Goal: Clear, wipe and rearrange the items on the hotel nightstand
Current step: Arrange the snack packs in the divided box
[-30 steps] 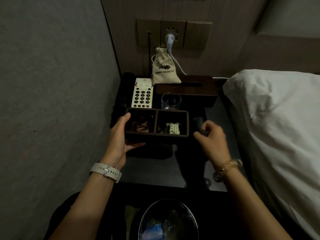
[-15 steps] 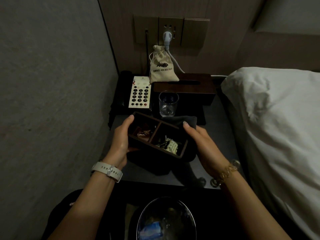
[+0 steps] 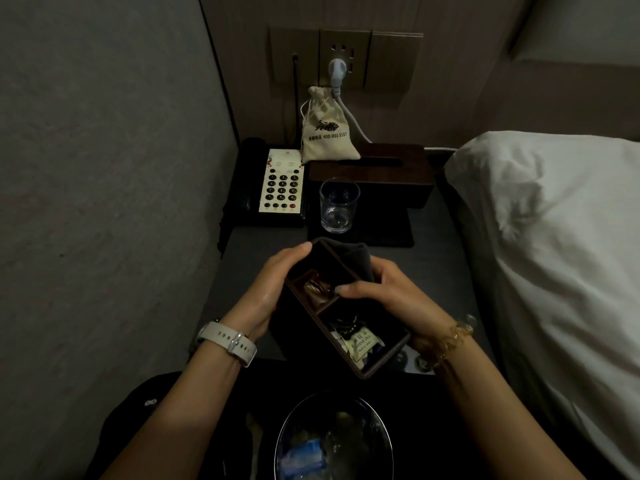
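A dark two-compartment tray (image 3: 388, 358) with tea sachets and wrapped packets is lifted above the grey nightstand (image 3: 242, 258), turned lengthwise toward me. My left hand (image 3: 273, 289) grips its far left end. My right hand (image 3: 391, 292) grips its right side together with a dark cloth (image 3: 356, 259) bunched against the tray's far end. Behind stand a clear glass (image 3: 338, 206), a phone with a white keypad (image 3: 282, 185), a dark wooden tissue box (image 3: 372, 166) and a beige drawstring pouch (image 3: 327, 133).
A white pillow and bed (image 3: 554, 237) border the nightstand on the right, a grey wall (image 3: 104, 168) on the left. A plug and cable (image 3: 337, 71) hang from the wall socket. A round bin with rubbish (image 3: 332, 441) sits below the front edge.
The tray has come off the nightstand toward me and rotated from crosswise to lengthwise. My right hand moved from beside the tray onto it, bringing the dark cloth along.
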`<state>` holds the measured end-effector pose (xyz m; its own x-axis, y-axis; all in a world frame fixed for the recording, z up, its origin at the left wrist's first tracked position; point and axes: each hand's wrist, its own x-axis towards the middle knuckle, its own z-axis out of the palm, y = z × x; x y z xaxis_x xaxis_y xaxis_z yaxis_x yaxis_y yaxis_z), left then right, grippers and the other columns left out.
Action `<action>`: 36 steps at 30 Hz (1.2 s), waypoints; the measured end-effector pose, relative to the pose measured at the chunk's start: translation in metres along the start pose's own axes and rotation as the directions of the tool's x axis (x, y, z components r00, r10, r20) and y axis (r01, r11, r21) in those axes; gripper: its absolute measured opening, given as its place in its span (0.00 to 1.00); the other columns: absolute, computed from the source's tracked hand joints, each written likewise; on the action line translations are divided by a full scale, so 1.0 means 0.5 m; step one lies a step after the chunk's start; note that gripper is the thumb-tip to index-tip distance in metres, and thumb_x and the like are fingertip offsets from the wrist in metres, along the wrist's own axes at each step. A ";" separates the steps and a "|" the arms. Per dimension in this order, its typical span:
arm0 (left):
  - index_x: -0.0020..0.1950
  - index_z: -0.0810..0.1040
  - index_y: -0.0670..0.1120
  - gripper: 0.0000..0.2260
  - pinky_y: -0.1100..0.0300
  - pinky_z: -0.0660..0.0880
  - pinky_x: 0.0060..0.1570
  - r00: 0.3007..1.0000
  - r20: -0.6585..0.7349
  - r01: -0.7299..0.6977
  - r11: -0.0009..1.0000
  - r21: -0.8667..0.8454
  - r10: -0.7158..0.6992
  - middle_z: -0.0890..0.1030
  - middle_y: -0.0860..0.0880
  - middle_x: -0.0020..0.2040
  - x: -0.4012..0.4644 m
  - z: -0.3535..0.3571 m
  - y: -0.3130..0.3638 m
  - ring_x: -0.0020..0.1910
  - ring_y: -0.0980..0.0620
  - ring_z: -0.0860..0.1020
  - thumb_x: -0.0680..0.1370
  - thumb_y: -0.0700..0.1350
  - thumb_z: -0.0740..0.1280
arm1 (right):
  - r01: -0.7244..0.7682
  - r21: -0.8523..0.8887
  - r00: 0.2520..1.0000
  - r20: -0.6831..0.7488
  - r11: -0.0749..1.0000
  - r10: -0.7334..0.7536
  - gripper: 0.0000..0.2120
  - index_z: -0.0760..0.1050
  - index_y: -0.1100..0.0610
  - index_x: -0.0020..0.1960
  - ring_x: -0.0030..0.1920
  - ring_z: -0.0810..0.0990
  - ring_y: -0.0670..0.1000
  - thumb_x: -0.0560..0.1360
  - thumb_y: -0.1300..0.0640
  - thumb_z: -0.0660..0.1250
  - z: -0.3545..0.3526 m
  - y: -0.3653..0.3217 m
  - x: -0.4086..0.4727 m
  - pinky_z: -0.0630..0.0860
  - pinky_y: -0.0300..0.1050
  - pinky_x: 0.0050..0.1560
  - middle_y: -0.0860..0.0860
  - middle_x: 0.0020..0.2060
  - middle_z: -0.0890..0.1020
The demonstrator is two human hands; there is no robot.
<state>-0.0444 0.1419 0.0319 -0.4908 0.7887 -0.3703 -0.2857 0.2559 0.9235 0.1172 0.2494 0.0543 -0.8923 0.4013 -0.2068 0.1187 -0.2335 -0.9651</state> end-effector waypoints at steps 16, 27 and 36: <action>0.75 0.61 0.60 0.35 0.56 0.77 0.59 0.947 0.313 -0.094 0.995 0.045 0.075 0.78 0.54 0.64 -0.014 0.052 -0.012 0.62 0.56 0.78 0.72 0.48 0.73 | 0.246 0.175 0.840 -0.528 0.953 -0.120 0.09 0.78 0.60 0.56 0.49 0.85 0.57 0.76 0.64 0.67 0.003 0.018 0.009 0.83 0.48 0.47 0.59 0.49 0.85; 0.67 0.74 0.61 0.31 0.58 0.74 0.53 0.872 0.488 -0.062 0.987 0.149 -0.019 0.80 0.43 0.61 -0.031 0.010 0.010 0.57 0.49 0.78 0.66 0.38 0.63 | 0.044 -0.025 0.949 -0.313 0.999 -0.049 0.11 0.80 0.57 0.55 0.48 0.85 0.56 0.73 0.60 0.71 -0.068 -0.014 -0.007 0.82 0.46 0.49 0.56 0.47 0.86; 0.68 0.75 0.52 0.22 0.58 0.75 0.58 0.861 0.504 0.049 0.997 0.062 -0.074 0.81 0.48 0.61 -0.026 0.007 0.006 0.59 0.50 0.80 0.73 0.45 0.63 | -0.017 -0.095 0.956 -0.294 0.995 -0.012 0.19 0.81 0.54 0.57 0.49 0.84 0.56 0.72 0.70 0.64 -0.071 -0.009 0.003 0.81 0.50 0.50 0.58 0.49 0.85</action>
<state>-0.0363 0.1344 0.0397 0.0132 0.9414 -0.3370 -0.2577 0.3289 0.9085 0.1309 0.2827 0.0528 -0.7259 0.6468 -0.2338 0.1747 -0.1554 -0.9723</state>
